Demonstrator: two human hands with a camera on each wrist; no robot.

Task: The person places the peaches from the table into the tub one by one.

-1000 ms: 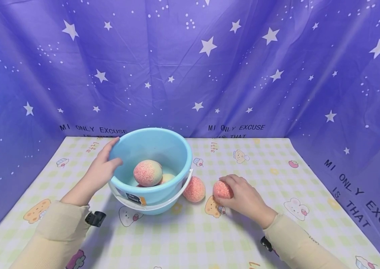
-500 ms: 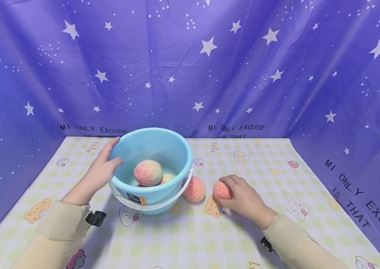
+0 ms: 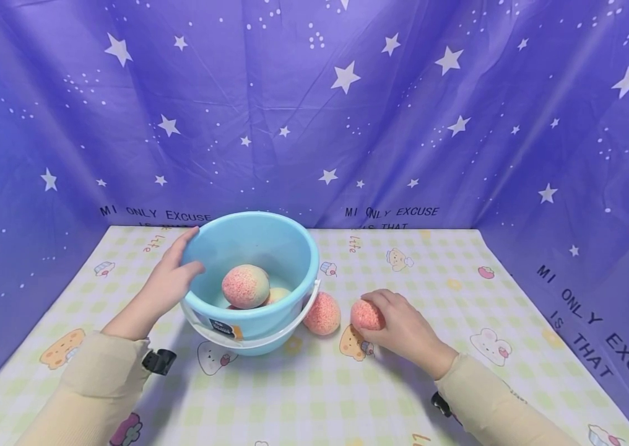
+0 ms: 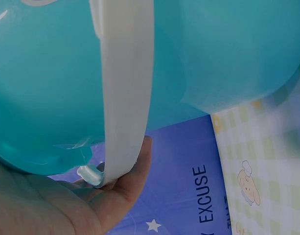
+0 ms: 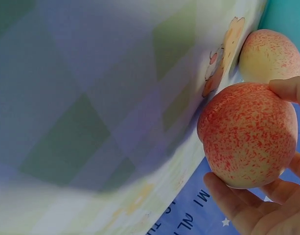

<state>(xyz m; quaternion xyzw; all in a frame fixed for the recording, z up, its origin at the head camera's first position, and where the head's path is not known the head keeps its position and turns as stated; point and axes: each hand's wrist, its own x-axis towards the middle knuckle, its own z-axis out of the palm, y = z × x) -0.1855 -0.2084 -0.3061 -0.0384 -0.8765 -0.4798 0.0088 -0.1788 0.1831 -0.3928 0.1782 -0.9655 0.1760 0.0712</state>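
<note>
A light blue bucket stands on the cloth, its white handle hanging down the near side. My left hand grips its left rim, thumb over the inside and fingers along the outside. One peach lies on top in the bucket, partly covering another peach under it. To the right, my right hand holds a red-speckled peach between thumb and fingers, low over the cloth. Between that hand and the bucket rests a loose peach, close against the bucket's side.
A checked tablecloth with cartoon prints covers the table. Behind it and at both sides hangs a purple curtain with white stars and lettering.
The peach in my right hand has shifted very slightly left. The left hand, the bucket and the other peaches stay where they were.
</note>
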